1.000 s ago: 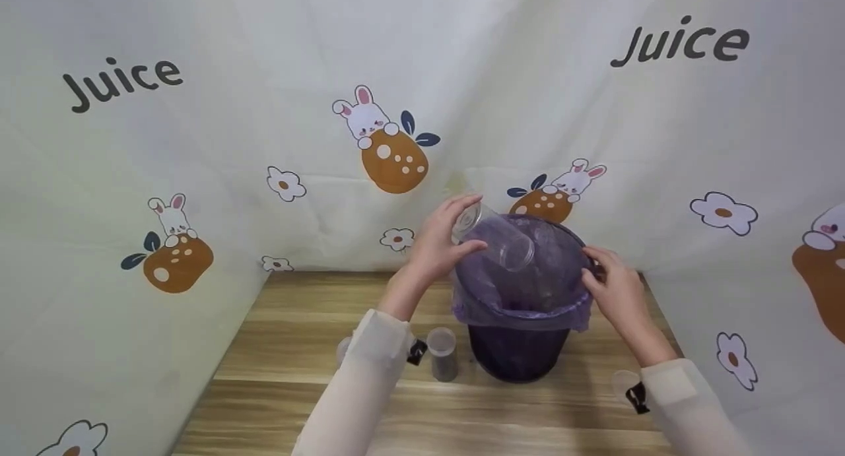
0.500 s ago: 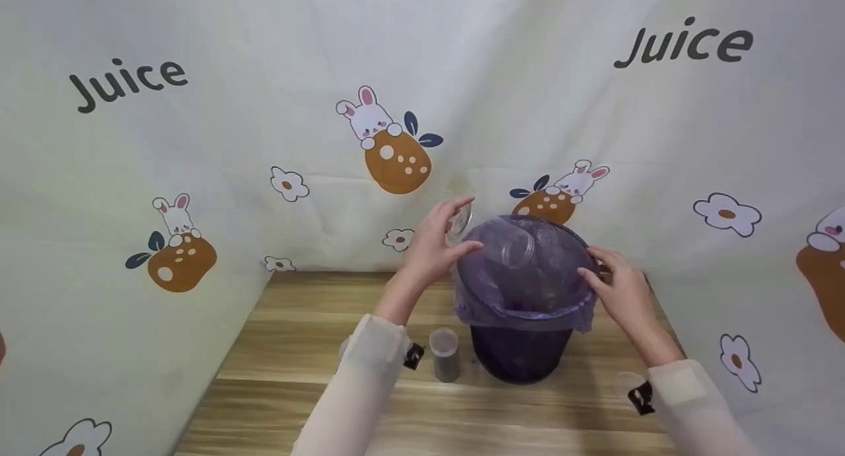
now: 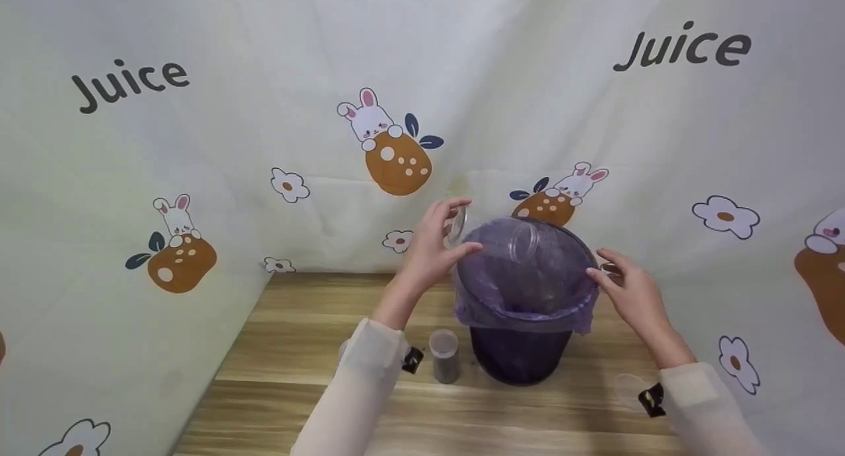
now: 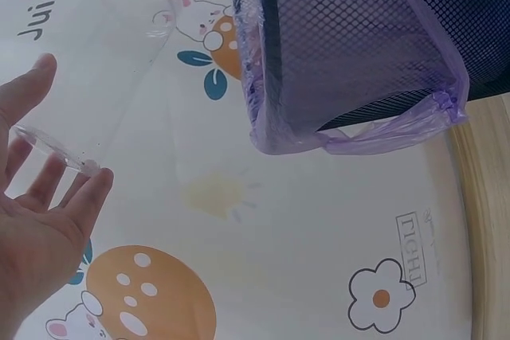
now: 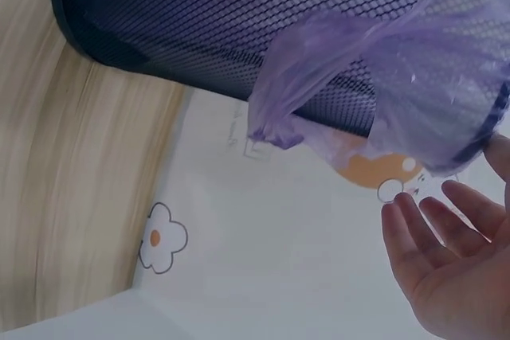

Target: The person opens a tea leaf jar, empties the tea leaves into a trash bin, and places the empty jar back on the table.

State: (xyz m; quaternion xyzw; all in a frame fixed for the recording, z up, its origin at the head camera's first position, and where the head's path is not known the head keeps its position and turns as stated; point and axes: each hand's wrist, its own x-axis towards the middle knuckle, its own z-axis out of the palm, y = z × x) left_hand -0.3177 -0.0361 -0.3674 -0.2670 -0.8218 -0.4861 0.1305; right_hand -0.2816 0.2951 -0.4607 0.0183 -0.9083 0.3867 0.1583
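Observation:
My left hand (image 3: pixel 429 241) holds a clear cylindrical cup (image 3: pixel 505 239) by one end, thumb on the near side and fingers round the far edge. The cup lies on its side in the air, its other end over the mouth of a dark mesh wastebasket (image 3: pixel 521 350). See-through walls of the cup (image 4: pixel 111 77) show in the left wrist view. A purple bag (image 3: pixel 472 311) lines the basket and folds over its rim. At the basket's right side is my right hand (image 3: pixel 630 291), thumb by the rim; its other fingers (image 5: pixel 422 228) are loosely bent and apart from the bag.
A small cylindrical container (image 3: pixel 445 357) stands on the wooden table (image 3: pixel 317 390), left of the basket. A pale printed cloth (image 3: pixel 317 60) forms walls behind and at both sides, close to the basket.
The cup in my left hand has tilted from mouth-down to nearly level. My right hand has moved slightly right, its fingers coming away from the basket's rim.

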